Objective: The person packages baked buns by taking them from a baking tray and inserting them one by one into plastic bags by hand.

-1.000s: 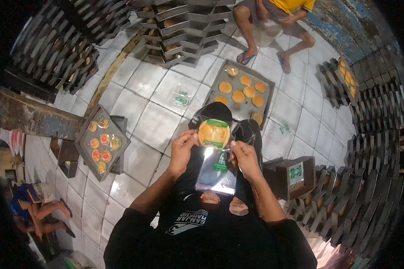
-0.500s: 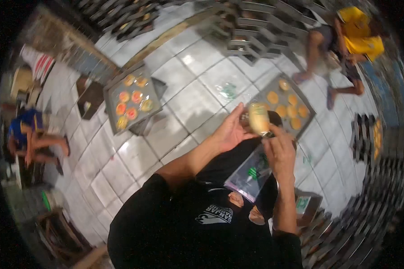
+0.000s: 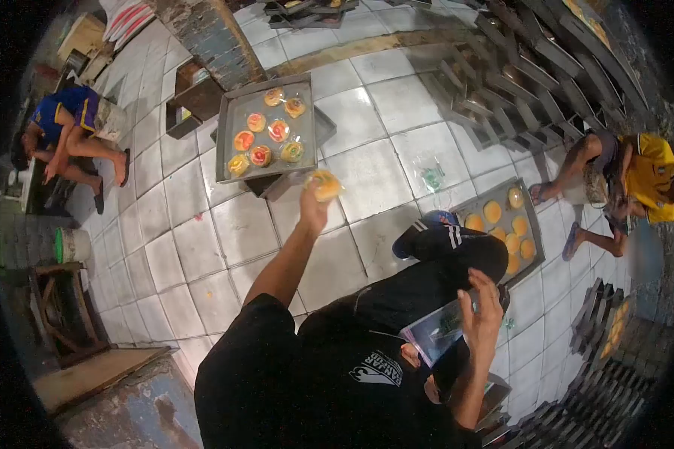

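My left hand (image 3: pixel 314 209) is stretched forward, its fingers closed on a round golden bun (image 3: pixel 324 185) in clear plastic. The bun hangs just off the near right corner of a metal tray (image 3: pixel 226 142) of bagged buns with red, yellow and green toppings. Over my lap, my right hand (image 3: pixel 484 310) has its fingers apart and holds nothing. Beside its thumb, a stack of clear plastic bags (image 3: pixel 434 333) rests on my lap. Past my knee lies a second tray (image 3: pixel 532 266) with several plain unwrapped buns (image 3: pixel 492 212).
A clear plastic bag with green print (image 3: pixel 431 176) lies on the tiled floor. Stacked metal trays (image 3: pixel 494 90) fill the upper right, and more stand lower right. A person in blue (image 3: pixel 71 120) sits at left, another in yellow (image 3: pixel 651 176) at right. A dark box (image 3: pixel 195 97) adjoins the topped-bun tray.
My left hand has carried the wrapped bun away from my right hand, leftward towards the topped-bun tray. My right hand has let go of the bun and lowered. The view has turned left.
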Available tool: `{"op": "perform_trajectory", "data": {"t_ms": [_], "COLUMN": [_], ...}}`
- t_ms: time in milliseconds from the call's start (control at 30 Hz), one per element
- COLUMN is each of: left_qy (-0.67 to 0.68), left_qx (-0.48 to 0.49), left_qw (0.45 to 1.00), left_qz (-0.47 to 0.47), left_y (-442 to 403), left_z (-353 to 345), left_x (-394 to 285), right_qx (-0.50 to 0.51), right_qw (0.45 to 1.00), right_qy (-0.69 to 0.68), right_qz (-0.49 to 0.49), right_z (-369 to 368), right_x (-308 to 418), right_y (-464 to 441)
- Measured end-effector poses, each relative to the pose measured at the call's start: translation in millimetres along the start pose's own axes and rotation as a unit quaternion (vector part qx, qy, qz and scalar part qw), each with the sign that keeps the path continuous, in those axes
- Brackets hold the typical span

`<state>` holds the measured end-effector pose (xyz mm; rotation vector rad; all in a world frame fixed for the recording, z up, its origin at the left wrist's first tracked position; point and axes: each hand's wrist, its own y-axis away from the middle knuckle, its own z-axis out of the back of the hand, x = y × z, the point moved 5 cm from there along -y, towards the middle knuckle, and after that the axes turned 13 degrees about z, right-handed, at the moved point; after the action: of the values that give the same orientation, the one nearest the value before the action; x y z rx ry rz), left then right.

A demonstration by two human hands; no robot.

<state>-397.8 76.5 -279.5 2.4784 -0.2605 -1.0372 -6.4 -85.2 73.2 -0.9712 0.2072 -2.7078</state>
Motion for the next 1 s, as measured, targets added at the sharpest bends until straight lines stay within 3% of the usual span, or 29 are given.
{"op": "perform_trajectory", "data": {"t_ms": [67, 167, 200, 233, 267, 333, 367, 433, 500, 533, 567, 633, 667, 733, 767, 833, 867, 900, 967, 1000], "left_qy": [-0.103, -0.070, 0.094, 0.254, 0.256, 0.086, -0.124, -0.161, -0.423, -0.508, -0.502, -0.501, -0.501, -0.559, -0.562, -0.527, -0.584, -0.587, -0.461, -0.500], "left_qx": [-0.033, -0.070, -0.110, -0.144, -0.141, -0.197, -0.084, 0.059, 0.153, 0.213, 0.300, 0.327, 0.328, 0.309, 0.311, 0.502, 0.521, 0.522, 0.437, 0.407], "left_qw": [0.990, 0.983, 0.988, 0.955, 0.955, 0.967, 0.989, 0.980, 0.887, 0.820, 0.806, 0.781, 0.779, 0.678, 0.675, 0.659, 0.622, 0.618, 0.772, 0.748], "left_qz": [-0.087, -0.153, -0.048, 0.056, 0.054, 0.138, -0.001, 0.103, 0.107, 0.156, 0.085, -0.183, -0.185, -0.364, -0.364, -0.190, 0.013, 0.013, -0.018, -0.158], "left_y": [-21, -65, -88, -95, -96, -82, -72, -16, 75, 119, 158, 215, 229, 257, 256, 255, 247, 257, 264, 268], "left_z": [6, 5, 15, 15, 6, -41, -64, -143, -234, -272, -298, -323, -328, -338, -337, -343, -337, -336, -333, -332], "left_x": [-30, -74, -71, -65, -62, -31, -13, 34, 55, 59, 60, 72, 73, 66, 69, 81, 94, 88, 64, 57], "right_qx": [-0.004, -0.042, -0.075, -0.074, -0.068, -0.065, -0.059, -0.053, -0.100, -0.107, -0.106, -0.164, -0.167, -0.160, -0.163, -0.123, -0.127, -0.118, -0.113, -0.082], "right_qw": [1.000, 0.998, 0.996, 0.996, 0.997, 0.997, 0.996, 0.994, 0.980, 0.975, 0.975, 0.953, 0.953, 0.947, 0.946, 0.920, 0.919, 0.913, 0.903, 0.917], "right_qy": [0.015, 0.036, 0.043, 0.044, 0.046, 0.051, 0.034, 0.020, 0.089, 0.033, 0.033, -0.138, -0.138, -0.171, -0.174, -0.235, -0.237, -0.263, -0.290, -0.247], "right_qz": [0.009, 0.016, 0.015, 0.017, 0.001, -0.012, -0.053, -0.095, -0.149, -0.194, -0.194, -0.214, -0.213, -0.219, -0.220, -0.290, -0.289, -0.291, -0.295, -0.302], "right_z": [4, 6, 10, 10, 9, 11, 11, 13, 26, 29, 27, 14, 11, 0, 2, 5, 13, 22, 30, 30], "right_x": [-4, -4, -3, -3, -5, -11, -21, -42, -62, -74, -86, -115, -118, -117, -118, -117, -114, -103, -87, -80], "right_y": [7, 5, 7, 8, 9, 14, 23, 41, 66, 77, 91, 120, 126, 134, 138, 141, 141, 140, 137, 131]}}
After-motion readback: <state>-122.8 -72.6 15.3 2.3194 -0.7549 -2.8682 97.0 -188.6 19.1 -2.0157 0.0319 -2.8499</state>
